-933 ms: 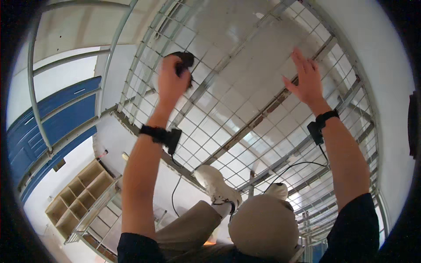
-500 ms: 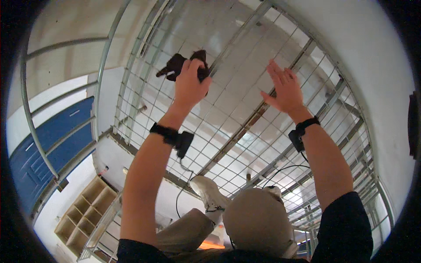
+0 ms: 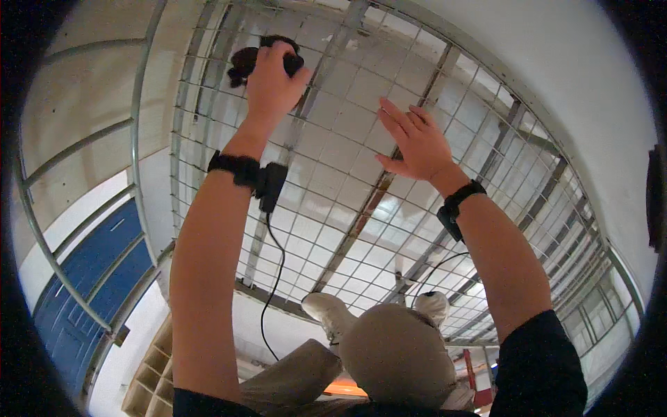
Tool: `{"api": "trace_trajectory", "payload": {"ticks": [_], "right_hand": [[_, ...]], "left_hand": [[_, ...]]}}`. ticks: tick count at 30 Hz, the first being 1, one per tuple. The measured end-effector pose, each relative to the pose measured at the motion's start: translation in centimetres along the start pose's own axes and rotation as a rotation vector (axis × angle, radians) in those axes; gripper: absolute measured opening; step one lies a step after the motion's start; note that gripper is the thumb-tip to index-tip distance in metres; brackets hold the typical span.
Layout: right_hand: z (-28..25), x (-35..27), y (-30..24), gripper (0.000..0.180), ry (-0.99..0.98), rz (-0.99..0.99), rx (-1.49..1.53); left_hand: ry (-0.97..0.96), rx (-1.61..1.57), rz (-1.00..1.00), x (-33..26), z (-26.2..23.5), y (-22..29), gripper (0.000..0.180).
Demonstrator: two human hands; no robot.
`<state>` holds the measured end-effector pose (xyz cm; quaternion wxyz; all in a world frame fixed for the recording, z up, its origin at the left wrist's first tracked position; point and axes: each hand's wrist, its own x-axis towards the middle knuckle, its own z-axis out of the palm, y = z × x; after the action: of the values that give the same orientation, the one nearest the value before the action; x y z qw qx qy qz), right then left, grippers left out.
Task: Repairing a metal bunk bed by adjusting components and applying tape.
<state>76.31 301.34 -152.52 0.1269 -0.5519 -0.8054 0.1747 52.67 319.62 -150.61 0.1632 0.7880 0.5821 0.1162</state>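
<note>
A bunched dark brown or black cloth (image 3: pixel 243 66) is gripped in my left hand (image 3: pixel 271 87), at the far left part of a wire mesh bed frame (image 3: pixel 352 235). The hand's fingers curl over the cloth, beside a grey metal crossbar (image 3: pixel 325 61). Whether the cloth touches the mesh below is hard to tell. To the right, my right hand (image 3: pixel 419 144) is held over the mesh near a rusty slat, palm down, thumb and fingers apart, holding nothing. Both wrists wear black straps with small black boxes.
A metal guard rail (image 3: pixel 133 125) rises along the left, with a blue door (image 3: pixel 104 278) below it. Wooden cubbyholes (image 3: pixel 149 375) stand at the lower left. My knee (image 3: pixel 396 354) and shoes are close to the frame's near side. A white wall (image 3: pixel 590 104) borders the right.
My left hand has moved the cloth farther away and slightly left along the mesh. My right hand has shifted left, still spread. The whole view has tilted a little.
</note>
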Motion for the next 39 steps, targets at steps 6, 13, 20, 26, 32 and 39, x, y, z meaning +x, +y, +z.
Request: {"api": "trace_trajectory", "payload": {"ticks": [6,13,20,26,32,39], "right_hand": [[0.3,-0.2,0.6,0.07,0.039,0.021,0.057],[0.2,0.5,0.3,0.07,0.016,0.005,0.029],[-1.0,0.6,-0.2,0.071,-0.181,0.076,0.088],[-0.4,0.4,-0.4,0.071,-0.158,0.043,0.041],[0.3,0.3,0.3,0.062,-0.036,0.02,0.005],[0.3,0.6,0.2,0.059,-0.05,0.034,0.001]], "left_hand": [[0.044,0.202,-0.065,-3.2,-4.7,-9.4,0.04],[-0.595,0.067,0.164,-11.1,-8.8,-5.3,0.038],[-0.483,0.129,-0.059,-12.7,-18.9,-2.3,0.039],[-0.371,0.382,-0.135,-16.3,-34.9,-3.5,0.044],[-0.343,0.445,-0.099,-14.1,-41.0,-3.7,0.042],[-0.427,0.337,0.067,-5.8,-31.3,-4.7,0.039]]}}
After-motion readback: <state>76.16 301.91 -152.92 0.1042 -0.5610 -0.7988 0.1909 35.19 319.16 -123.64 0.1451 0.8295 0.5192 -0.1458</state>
